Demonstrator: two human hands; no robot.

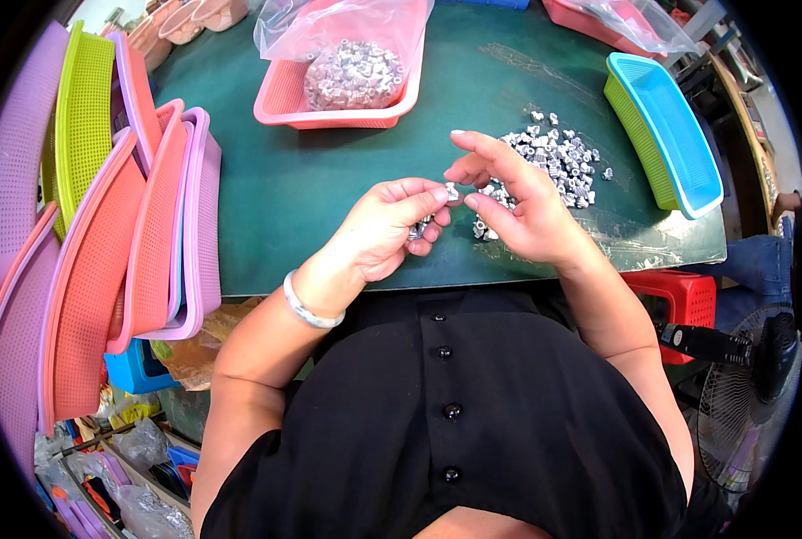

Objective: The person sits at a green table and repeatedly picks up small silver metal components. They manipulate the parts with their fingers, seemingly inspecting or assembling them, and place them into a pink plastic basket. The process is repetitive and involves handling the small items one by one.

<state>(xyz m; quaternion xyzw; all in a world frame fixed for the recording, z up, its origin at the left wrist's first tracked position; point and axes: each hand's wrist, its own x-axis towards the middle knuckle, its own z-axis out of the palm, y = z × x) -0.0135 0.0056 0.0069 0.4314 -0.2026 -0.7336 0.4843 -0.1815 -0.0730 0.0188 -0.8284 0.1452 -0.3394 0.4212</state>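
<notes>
While the left hand (387, 220) pinched a part (452, 194) over the table (329, 180), I saw the right hand (536, 216) near it, fingers parted; I couldn't tell the part's long axis or facing.

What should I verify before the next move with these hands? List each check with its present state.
1. Left hand gripping the small metal part: ok, held at the thumb tip.
2. Right hand open: ok, thumb and index finger apart.
3. Right hand clear of that part: cannot tell, its fingers are very close.
4. Loose metal parts contained: not ok, they lie directly on the green table.
5. Clear bag of parts in the pink basket: ok.
</notes>
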